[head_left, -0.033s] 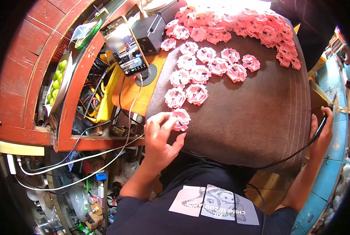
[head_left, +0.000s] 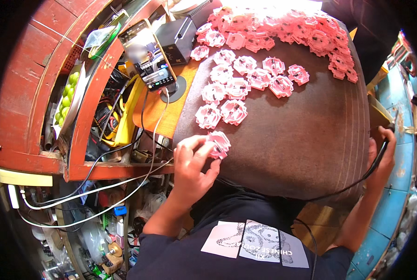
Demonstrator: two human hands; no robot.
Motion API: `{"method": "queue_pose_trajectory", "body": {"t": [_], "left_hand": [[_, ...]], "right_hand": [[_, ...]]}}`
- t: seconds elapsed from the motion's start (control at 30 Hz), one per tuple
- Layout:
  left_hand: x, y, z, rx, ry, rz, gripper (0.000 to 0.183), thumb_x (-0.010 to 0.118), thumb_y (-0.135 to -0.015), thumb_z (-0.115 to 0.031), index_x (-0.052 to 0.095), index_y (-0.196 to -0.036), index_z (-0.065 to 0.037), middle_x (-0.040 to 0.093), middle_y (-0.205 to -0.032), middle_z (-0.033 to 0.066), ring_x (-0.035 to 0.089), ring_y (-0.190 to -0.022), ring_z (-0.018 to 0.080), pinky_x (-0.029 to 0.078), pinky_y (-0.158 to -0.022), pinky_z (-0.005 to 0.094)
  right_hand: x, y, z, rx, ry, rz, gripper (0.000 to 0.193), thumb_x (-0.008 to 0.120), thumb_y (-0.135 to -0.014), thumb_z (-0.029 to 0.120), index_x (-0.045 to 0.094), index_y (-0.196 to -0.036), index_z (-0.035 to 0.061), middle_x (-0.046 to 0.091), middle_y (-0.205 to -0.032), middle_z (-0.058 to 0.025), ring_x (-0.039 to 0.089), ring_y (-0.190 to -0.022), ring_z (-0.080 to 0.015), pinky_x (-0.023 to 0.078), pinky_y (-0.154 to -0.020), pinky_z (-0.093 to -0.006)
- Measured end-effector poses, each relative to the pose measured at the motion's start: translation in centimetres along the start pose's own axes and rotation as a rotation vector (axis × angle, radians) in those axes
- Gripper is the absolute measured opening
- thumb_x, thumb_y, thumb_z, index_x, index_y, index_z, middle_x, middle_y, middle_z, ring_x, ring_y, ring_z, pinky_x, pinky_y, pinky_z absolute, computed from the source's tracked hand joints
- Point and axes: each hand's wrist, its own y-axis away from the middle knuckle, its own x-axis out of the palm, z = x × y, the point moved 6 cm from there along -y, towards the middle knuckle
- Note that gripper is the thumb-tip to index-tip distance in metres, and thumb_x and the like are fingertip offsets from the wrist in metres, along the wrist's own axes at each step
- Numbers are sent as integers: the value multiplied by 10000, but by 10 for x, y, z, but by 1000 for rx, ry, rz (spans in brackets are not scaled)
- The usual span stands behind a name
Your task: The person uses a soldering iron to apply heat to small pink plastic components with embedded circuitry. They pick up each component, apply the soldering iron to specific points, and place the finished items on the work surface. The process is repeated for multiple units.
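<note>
At far left, a red shelf (head_left: 26, 93) carries green fruit (head_left: 65, 100) above tangled white cables (head_left: 78, 196). Beside it a phone (head_left: 148, 53) stands on the desk (head_left: 306, 140). The left hand (head_left: 192, 165) pinches a pink board (head_left: 219, 143) at the near edge; more boards (head_left: 245, 79) lie beyond. The right hand (head_left: 383, 154) grips a black corded tool (head_left: 386, 135).

Phone (head_left: 148, 53): far left of the bench, propped upright on a round stand; rectangular, orange-edged, lit screen showing pale and dark patches.

Clear plastic bag (head_left: 98, 37): far left, on the red shelf rail; crumpled, see-through with a green tint.

Printed patch (head_left: 255, 242): near, on the dark shirt; white and grey panels with a dark drawing.
</note>
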Motion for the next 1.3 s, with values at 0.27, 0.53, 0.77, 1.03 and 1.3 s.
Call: {"method": "queue_pose_trajectory", "body": {"t": [0.27,0.53,0.77,1.03,1.3], "left_hand": [[58,-29,-68,161,177,94,461,915,-762,-140,719,-1172,-67,633,-1121,118,609,-928,301,493,-812,425],[70,-38,-86,214,230,203,495,909,-762,-196,718,-1205,-88,631,-1186,132,624,-1033,329,505,-916,461],[76,-60,-83,447,302,344,499,876,-736,-148,703,-1202,-109,631,-1251,125,630,-1117,355,511,-987,475],[80,-50,-97,198,292,247,664,929,-700,-165,685,-1312,-94,620,-1165,119,638,-974,311,545,-853,450],[71,-54,-83,327,343,348,586,767,-694,30,693,-1266,-73,634,-1221,129,620,-1099,350,502,-960,483]], "right_hand": [[49,37,131,-237,-500,199,440,826,-881,144,582,-1228,31,694,-1218,-212,664,-1102,-420,520,-992,-493],[55,53,157,-281,-537,163,517,837,-793,61,570,-1235,34,681,-1083,-217,642,-955,-439,502,-853,-527],[54,55,154,-280,-577,145,481,794,-839,33,537,-1245,25,674,-1064,-209,644,-905,-426,508,-831,-520],[50,59,149,-264,-586,103,485,782,-836,13,520,-1245,31,671,-1071,-219,648,-903,-403,516,-821,-518],[53,64,158,-302,-584,115,506,805,-835,65,533,-1261,57,676,-1055,-197,641,-918,-394,509,-822,-517]]}}
